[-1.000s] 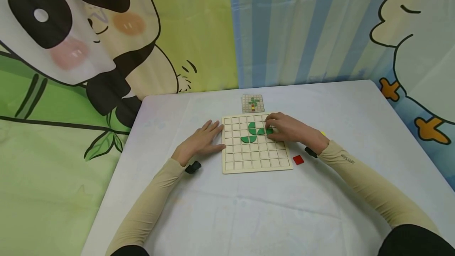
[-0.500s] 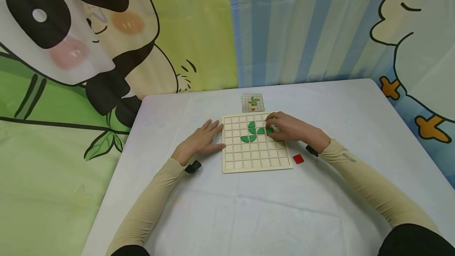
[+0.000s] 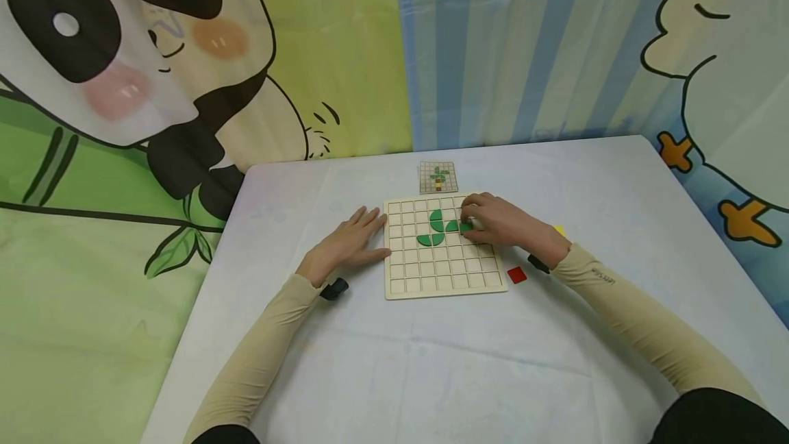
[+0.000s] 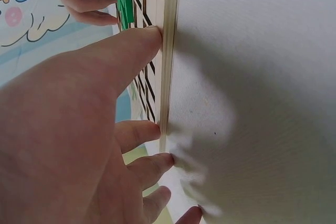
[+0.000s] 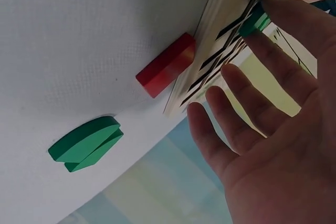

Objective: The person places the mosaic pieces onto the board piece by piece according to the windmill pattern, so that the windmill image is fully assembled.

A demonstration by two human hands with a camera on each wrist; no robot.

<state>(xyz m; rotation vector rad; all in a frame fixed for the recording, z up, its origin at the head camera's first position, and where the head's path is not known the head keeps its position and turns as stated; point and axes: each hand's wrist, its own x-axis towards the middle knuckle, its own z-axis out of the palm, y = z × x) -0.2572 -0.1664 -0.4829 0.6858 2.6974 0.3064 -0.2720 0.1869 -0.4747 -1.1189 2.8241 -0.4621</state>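
Note:
A pale gridded board (image 3: 444, 284) lies on the table with several green quarter-round pieces (image 3: 437, 222) on its squares. My left hand (image 3: 350, 244) rests at the board's left edge, fingers spread; in the left wrist view its thumb and index finger touch the board's rim (image 4: 169, 51). My right hand (image 3: 502, 222) is over the board's right side. In the right wrist view, the thumb and index finger of my right hand (image 5: 273, 103) pinch a green piece (image 5: 254, 21) at the board, the other fingers apart from it.
A small patterned card (image 3: 438, 177) lies behind the board. Right of the board is a red piece (image 3: 517, 275); a yellow piece (image 3: 559, 230) shows beyond the right wrist. Two green pieces (image 5: 86, 140) lie on the table in the right wrist view.
Both hands hold nearly the same places. The yellow piece beyond the right wrist shows a little more than half a second ago.

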